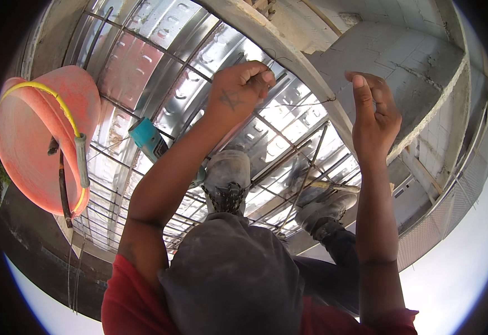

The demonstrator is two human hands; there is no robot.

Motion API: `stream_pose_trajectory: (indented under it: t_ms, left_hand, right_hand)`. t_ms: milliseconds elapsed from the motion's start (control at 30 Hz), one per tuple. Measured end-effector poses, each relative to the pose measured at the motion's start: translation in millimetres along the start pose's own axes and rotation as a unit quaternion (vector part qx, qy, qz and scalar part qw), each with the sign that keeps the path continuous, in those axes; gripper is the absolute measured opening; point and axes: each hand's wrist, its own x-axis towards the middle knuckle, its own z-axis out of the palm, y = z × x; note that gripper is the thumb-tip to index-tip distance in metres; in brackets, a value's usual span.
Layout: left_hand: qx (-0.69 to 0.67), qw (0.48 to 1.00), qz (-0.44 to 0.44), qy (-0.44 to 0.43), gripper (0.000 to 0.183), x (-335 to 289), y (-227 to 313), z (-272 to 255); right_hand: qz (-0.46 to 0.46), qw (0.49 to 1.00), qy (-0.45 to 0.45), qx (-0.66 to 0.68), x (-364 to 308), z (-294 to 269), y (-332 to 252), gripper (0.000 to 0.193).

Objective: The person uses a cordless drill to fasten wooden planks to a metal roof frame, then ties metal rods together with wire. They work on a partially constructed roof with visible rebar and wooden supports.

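Note:
My left hand (243,89) is raised over the steel mesh, its fingers pinched together on a thin dark wire (273,58) whose loose end curls past the fingertips. To the right, my right hand (375,114) is held up in front of the grey concrete, thumb and forefinger close together and the other fingers curled. Whatever it may hold is too fine to make out. Another thin wire (302,105) stretches between the two hands, above the decking. Under my left forearm lies a teal and black power tool (150,139), partly hidden by the arm.
A grid of rebar (277,132) covers shiny ribbed metal decking (171,25). A red bucket (31,151) with a yellow handle is at left. Dusty boots (228,170) stand on the mesh, near a wooden-handled tool (333,186). A curved concrete edge (311,61) runs along the right.

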Motion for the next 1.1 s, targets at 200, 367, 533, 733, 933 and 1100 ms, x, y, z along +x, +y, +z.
stream_pose_trajectory:
  t_ms: [200,367,533,733,933,1100]
  left_hand:
    - [0.059,0.998,-0.005,-0.033,0.021,11.7,0.2,6.1]
    - [0.121,0.991,-0.008,-0.053,0.025,22.9,4.0,19.2]
    - [0.153,0.987,-0.04,-0.03,0.026,28.7,10.5,28.9]
    - [0.151,0.988,0.01,-0.009,0.026,10.8,8.3,25.4]
    - [-0.056,0.996,-0.006,0.074,0.024,-32.5,-7.0,9.5]
    - [-0.143,0.98,0.066,0.12,0.023,-46.4,-23.4,11.8]
  right_hand:
    - [0.26,0.95,-0.17,0.023,23.7,15.3,52.6,0.079]
    - [0.281,0.92,-0.273,-0.017,23.2,15.7,48.5,0.083]
    - [0.292,0.902,-0.315,-0.036,29.6,15.1,44.8,0.078]
    - [0.277,0.912,-0.301,-0.046,28.7,18.2,53.1,0.082]
    - [0.255,0.938,-0.209,-0.104,20.3,21.4,53.1,0.083]
    - [0.221,0.944,-0.225,-0.099,20.0,17.1,56.9,0.083]
